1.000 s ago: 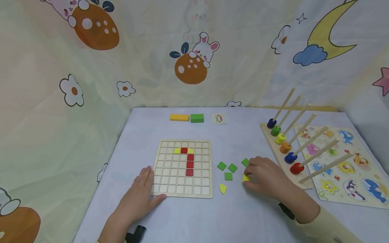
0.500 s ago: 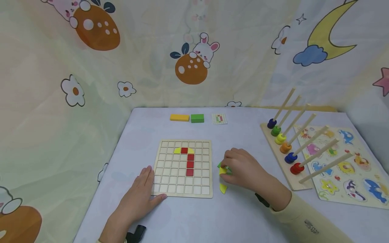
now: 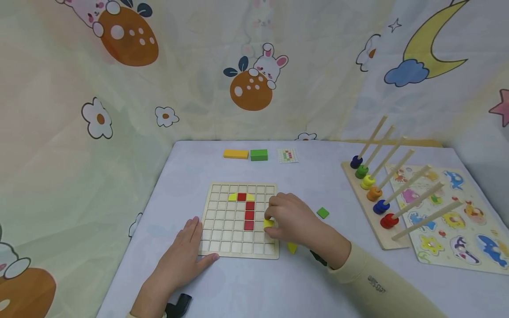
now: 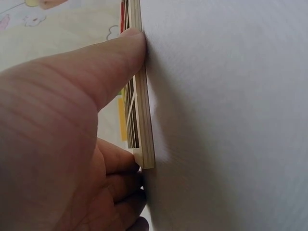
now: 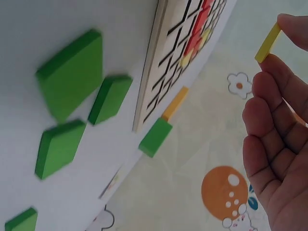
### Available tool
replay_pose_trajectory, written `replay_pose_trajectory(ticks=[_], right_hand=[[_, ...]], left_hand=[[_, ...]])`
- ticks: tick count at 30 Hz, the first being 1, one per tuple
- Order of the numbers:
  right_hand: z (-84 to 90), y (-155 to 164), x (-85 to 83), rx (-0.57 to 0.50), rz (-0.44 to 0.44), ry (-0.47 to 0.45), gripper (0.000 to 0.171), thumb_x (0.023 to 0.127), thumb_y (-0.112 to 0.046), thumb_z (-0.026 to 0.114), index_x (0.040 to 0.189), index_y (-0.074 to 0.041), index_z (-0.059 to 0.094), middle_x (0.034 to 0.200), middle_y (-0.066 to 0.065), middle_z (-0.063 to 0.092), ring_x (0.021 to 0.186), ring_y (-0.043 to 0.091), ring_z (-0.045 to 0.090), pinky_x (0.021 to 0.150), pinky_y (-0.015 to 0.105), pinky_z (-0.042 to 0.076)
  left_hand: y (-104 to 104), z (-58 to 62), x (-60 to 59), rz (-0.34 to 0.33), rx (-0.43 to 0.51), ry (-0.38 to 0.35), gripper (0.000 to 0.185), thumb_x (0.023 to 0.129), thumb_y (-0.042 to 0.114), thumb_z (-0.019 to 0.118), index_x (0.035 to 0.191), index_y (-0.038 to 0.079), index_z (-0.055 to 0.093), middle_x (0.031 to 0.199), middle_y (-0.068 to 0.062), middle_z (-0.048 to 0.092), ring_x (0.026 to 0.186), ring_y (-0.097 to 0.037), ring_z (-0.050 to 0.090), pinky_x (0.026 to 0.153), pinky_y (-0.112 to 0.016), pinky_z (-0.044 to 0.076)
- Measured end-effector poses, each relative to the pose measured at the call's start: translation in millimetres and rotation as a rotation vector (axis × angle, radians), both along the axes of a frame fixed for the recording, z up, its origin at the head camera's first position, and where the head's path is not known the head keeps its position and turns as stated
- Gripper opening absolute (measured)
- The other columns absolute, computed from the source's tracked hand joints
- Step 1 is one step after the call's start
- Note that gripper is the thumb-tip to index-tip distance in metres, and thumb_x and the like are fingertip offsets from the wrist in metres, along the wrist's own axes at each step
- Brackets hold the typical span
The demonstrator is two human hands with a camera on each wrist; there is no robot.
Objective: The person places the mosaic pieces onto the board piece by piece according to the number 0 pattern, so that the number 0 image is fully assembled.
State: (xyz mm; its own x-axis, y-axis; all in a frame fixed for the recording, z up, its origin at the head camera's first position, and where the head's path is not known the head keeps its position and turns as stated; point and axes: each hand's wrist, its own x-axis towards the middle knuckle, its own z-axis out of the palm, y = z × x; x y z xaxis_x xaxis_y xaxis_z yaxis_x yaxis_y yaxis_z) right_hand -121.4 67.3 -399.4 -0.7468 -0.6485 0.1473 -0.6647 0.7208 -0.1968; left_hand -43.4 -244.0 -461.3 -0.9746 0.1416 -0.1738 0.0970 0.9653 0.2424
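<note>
Fingers of the right hand [image 3: 292, 218] pinch a small flat yellow wooden tile [image 3: 268, 223] just right of centre in the head view, held over the right-hand columns of the square wooden grid board [image 3: 222, 240], beside the column of red square tiles [image 3: 248, 215]. In the right wrist view the same yellow tile [image 5: 267, 43] sits edge-on between thumb and fingertip at the upper right of the frame, clear of the board. Whether it touches the board yet is hard to tell from above.

The left hand [image 3: 184, 256] lies flat at the lower left of the board, fingers straight; the left wrist view shows its thumb [image 4: 120, 53] pressed against the board's edge.

Loose green square tiles [image 5: 72, 72] lie on the pale table [image 3: 318, 282] beside the board; one green tile [image 3: 323, 213] shows to the right of the hand, and a second yellow quarter-round piece [image 3: 292, 248] peeks out under the wrist.

The pinch looks light and sits on the tile's thin edges, so the tile could tilt and jam across a cell divider if lowered askew. A sweep of the sleeve [image 3: 374, 282] might scatter the loose pieces beneath it.
</note>
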Motion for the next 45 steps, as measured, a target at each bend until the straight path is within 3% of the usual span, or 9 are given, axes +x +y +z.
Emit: replay_pose_trajectory(ticks=[12, 23, 32, 45], right_hand=[[-14.6, -38, -4.0, 0.048, 0.097, 0.026, 0.012, 0.079, -0.029, 0.085, 0.079, -0.019, 0.078, 0.076, -0.010, 0.058, 0.072, 0.009, 0.045, 0.068, 0.024, 0.042], [-21.4, -58, -4.3, 0.144, 0.083, -0.060, 0.014, 0.082, -0.029, 0.083, 0.075, -0.020, 0.075, 0.079, -0.009, 0.059, 0.081, 0.011, 0.050, 0.078, 0.030, 0.048], [-28.2, -65, -3.8, 0.228, 0.077, -0.047, 0.030, 0.084, -0.035, 0.084, 0.066, -0.022, 0.064, 0.077, -0.008, 0.055, 0.080, 0.014, 0.048, 0.079, 0.031, 0.048], [-31.2, -64, -3.3, 0.230, 0.066, -0.026, 0.024, 0.084, -0.033, 0.084, 0.069, -0.022, 0.068, 0.081, -0.008, 0.060, 0.082, 0.014, 0.050, 0.078, 0.030, 0.047]], left_hand=[[0, 0.3, 0.3, 0.012, -0.005, -0.018, 0.114, 0.089, 0.065, 0.072, 0.165, -0.002, 0.021, 0.176, -0.019, 0.014, 0.164, -0.040, 0.013, 0.129, -0.059, 0.026], [0, 1.7, 0.5, -0.004, -0.001, -0.005, 0.111, 0.090, 0.064, 0.072, 0.164, -0.003, 0.022, 0.175, -0.020, 0.016, 0.163, -0.041, 0.015, 0.129, -0.059, 0.026], [-1, 1.9, 0.8, -0.001, 0.002, -0.013, 0.113, 0.090, 0.067, 0.070, 0.165, -0.002, 0.021, 0.176, -0.019, 0.014, 0.164, -0.040, 0.013, 0.130, -0.059, 0.025], [-1, -1.2, -0.3, 0.005, -0.005, -0.010, 0.115, 0.088, 0.068, 0.071, 0.166, 0.000, 0.020, 0.176, -0.018, 0.014, 0.164, -0.039, 0.012, 0.129, -0.059, 0.026]])
